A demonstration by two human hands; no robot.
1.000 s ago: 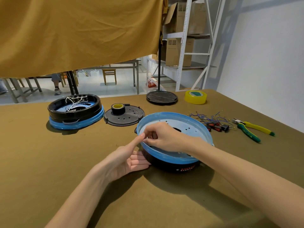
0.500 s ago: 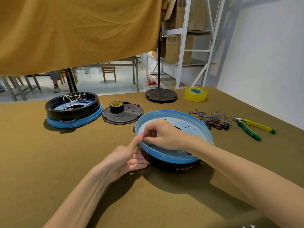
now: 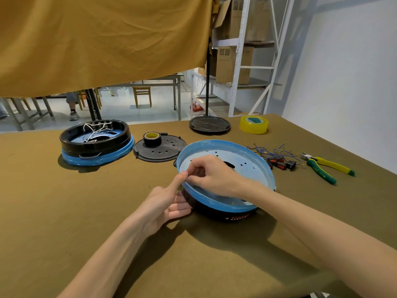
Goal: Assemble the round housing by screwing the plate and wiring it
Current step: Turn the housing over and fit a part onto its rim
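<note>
The right hand point(image 3: 211, 176) reached over the near-left rim of the round housing point(image 3: 225, 203), its fingers curled into a closed grip, pinching something too small to make out just above the pale plate point(image 3: 240, 163) seated inside the blue rim. The left hand point(image 3: 165, 204) met that grip from below and to the left: its thumb pressed up against the rim beside the right fingertips, while its other fingers lay fairly straight against the housing's black side wall, steadying it on the table point(image 3: 64, 211). To the right of the grip, past the housing, lay a tangle of blue wires point(image 3: 271, 149), some small black switches point(image 3: 281, 164), and pliers point(image 3: 324, 167) with yellow and green handles. Beyond the grip and to the left sat a black perforated disc point(image 3: 165, 150) carrying a small roll of tape point(image 3: 151, 138), and farther left a second housing point(image 3: 96, 143) with white wires inside. A yellow tape roll point(image 3: 254, 124) stood at the far edge.
</note>
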